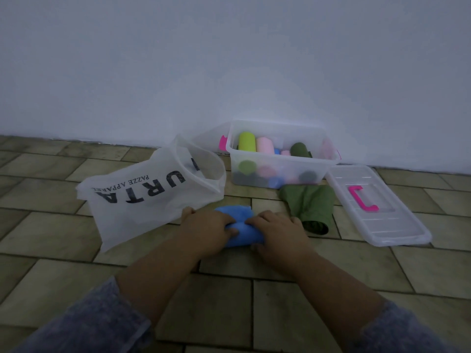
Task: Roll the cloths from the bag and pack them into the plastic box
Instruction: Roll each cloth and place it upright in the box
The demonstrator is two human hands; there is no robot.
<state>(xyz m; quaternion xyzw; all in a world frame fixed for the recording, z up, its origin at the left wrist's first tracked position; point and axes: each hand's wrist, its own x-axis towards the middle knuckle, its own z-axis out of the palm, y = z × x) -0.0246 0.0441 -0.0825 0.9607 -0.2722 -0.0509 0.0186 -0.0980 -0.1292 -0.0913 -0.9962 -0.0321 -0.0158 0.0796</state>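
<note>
Fingers (228,229) of the left hand (211,225) and of the right hand (277,228) are curling over a blue cloth (233,212), clamping it against the tiled floor (226,296), apparently rolling it. Behind it, the plastic box (280,160) is already holding several rolls, lime, pink, blue and dark green, so much of the packing looks done. A green cloth (309,207) is lying beside the right hand, apparently waiting its turn, and the white bag (142,200) is gaping open; whether it is hiding more cannot be told. The lid (377,215) is resting off to the right.
</note>
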